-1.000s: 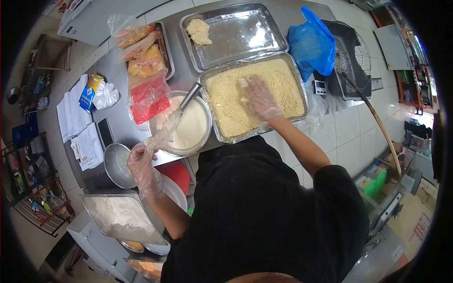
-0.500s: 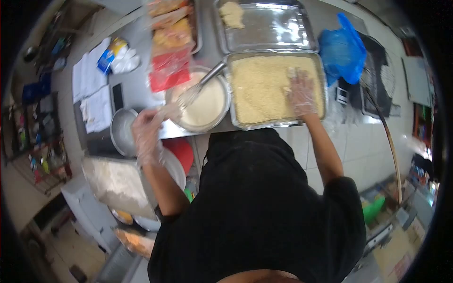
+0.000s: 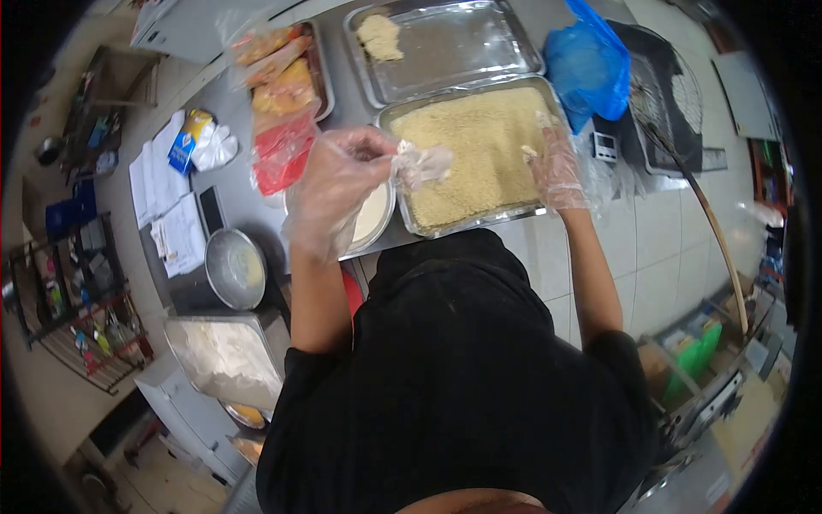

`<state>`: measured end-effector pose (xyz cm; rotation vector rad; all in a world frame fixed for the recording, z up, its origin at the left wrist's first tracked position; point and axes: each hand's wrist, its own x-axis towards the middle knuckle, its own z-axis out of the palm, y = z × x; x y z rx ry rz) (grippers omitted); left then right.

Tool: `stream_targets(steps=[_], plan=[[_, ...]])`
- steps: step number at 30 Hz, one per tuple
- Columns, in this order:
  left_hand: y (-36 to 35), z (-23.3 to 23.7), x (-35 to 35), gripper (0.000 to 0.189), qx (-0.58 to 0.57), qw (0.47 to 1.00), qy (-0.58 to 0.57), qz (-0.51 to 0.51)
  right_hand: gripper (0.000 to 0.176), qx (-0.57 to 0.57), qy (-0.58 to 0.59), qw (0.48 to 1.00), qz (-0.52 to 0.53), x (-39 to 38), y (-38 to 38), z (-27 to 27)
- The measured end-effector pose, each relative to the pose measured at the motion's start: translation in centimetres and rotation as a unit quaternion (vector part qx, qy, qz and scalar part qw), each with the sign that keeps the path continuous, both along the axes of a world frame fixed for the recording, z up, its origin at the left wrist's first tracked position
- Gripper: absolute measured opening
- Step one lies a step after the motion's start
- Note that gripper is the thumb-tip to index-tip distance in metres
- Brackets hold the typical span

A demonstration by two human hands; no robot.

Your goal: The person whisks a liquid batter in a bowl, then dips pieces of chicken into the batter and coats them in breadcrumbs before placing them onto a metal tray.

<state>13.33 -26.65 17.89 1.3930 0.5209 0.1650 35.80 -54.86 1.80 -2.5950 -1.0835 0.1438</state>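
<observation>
My left hand (image 3: 347, 176), in a clear plastic glove, pinches a floppy, pale, batter-coated piece of food (image 3: 428, 164). The piece hangs over the left side of a metal tray (image 3: 475, 230) filled with yellowish breadcrumbs (image 3: 471, 128). My gloved right hand (image 3: 561, 171) rests at the right side of the crumbs, fingers apart, with crumbs stuck to the tips. Partly hidden under my left hand and wrist is a bowl of cream-coloured batter (image 3: 372, 218). The whisk is hidden from view.
Behind stands a metal tray (image 3: 445, 51) with one crumbed piece (image 3: 379, 38). A container of orange-yellow raw pieces (image 3: 287, 86) and a red bag (image 3: 285, 154) lie left. A blue plastic bag (image 3: 586, 73) is right. A metal bowl (image 3: 235, 270) and a flour tray (image 3: 227, 355) sit nearer left.
My left hand has moved right, carrying the coated piece from the batter bowl to over the crumbs. My right hand stays at the crumbs' right side, its fingers more curled. The view has shifted.
</observation>
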Motion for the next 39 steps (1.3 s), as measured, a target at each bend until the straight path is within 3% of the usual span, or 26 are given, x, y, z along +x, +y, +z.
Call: stream_targets(steps=[2,3,5,6,8,9,11,12,14,17,21,23,24,26,27,29,32,33,35,38,39], plan=[[0.6,-3.6,2.5,0.025,0.189,0.974,0.112,-0.048,0.069,0.042,-0.003,0.999,0.007,1.3,-1.1,-0.4],[0.8,-5.3,3.4,0.025,0.189,0.975,0.107,-0.056,0.073,0.021,0.057,0.998,0.036,2.1,-1.0,0.0],[1.2,-7.6,4.4,0.039,0.436,0.854,0.256,-0.126,0.082,-0.054,0.152,0.985,0.063,2.8,0.8,2.8],[1.1,-7.5,4.5,0.039,0.437,0.854,0.251,-0.128,0.082,-0.054,0.150,0.986,0.059,3.0,1.4,2.5],[0.7,-7.1,3.9,0.040,0.396,0.875,0.255,-0.110,0.082,-0.029,-0.062,0.975,0.211,3.8,2.3,1.1],[0.6,-6.8,3.0,0.040,0.395,0.876,0.254,-0.113,0.082,-0.032,-0.061,0.976,0.209,3.9,2.8,0.5],[0.7,-6.2,0.9,0.041,0.270,0.941,0.198,-0.051,0.083,-0.178,0.074,0.968,0.159,4.3,3.9,-0.6],[1.0,-6.2,-0.3,0.041,0.269,0.942,0.197,-0.050,0.083,-0.180,0.072,0.968,0.160,4.8,3.9,-2.0],[1.6,-6.8,-3.3,0.042,0.106,0.987,0.115,0.026,0.083,-0.017,0.188,0.973,0.130,5.1,3.3,-5.0],[2.5,-7.2,-7.4,0.042,0.053,0.991,0.100,0.072,0.075,-0.052,0.213,0.969,0.117,1.9,4.2,2.6],[3.3,-9.3,-11.3,0.047,0.032,0.982,0.142,0.124,0.075,-0.175,0.118,0.971,0.109,0.3,2.9,-0.7],[3.4,-10.2,-12.3,0.046,0.018,0.977,0.163,0.134,0.079,-0.096,0.092,0.990,0.045,-0.3,2.6,-5.7],[3.3,-10.7,-12.8,0.046,0.006,0.972,0.185,0.144,0.079,-0.098,0.093,0.990,0.046,-0.6,2.5,-5.5],[3.3,-12.1,-13.7,0.046,-0.004,0.972,0.184,0.144,0.080,0.055,0.129,0.987,0.071,-1.3,2.4,-5.0],[3.2,-12.5,-14.2,0.047,-0.013,0.972,0.184,0.143,0.080,0.053,0.130,0.987,0.073,-2.5,3.1,-2.3],[2.9,-12.7,-14.4,0.046,-0.018,0.971,0.187,0.146,0.077,-0.159,0.168,0.972,-0.039,-4.3,5.6,4.8],[2.8,-12.9,-14.6,0.045,-0.027,0.972,0.181,0.149,0.075,-0.175,0.141,0.971,-0.086,-3.3,4.7,-1.0],[2.7,-13.0,-14.8,0.045,-0.033,0.973,0.174,0.151,0.075,-0.177,0.141,0.970,-0.084,-2.4,4.3,-3.4],[2.6,-13.1,-14.7,0.044,-0.029,0.972,0.181,0.146,0.067,0.005,0.100,0.993,-0.065,-0.7,3.5,-7.0],[2.5,-12.8,-14.6,0.044,-0.029,0.973,0.178,0.145,0.057,-0.013,0.181,0.983,0.025,0.3,4.7,-1.9],[2.3,-12.8,-14.7,0.043,-0.036,0.973,0.172,0.148,0.057,-0.014,0.182,0.983,0.028,0.8,4.7,-2.6]])
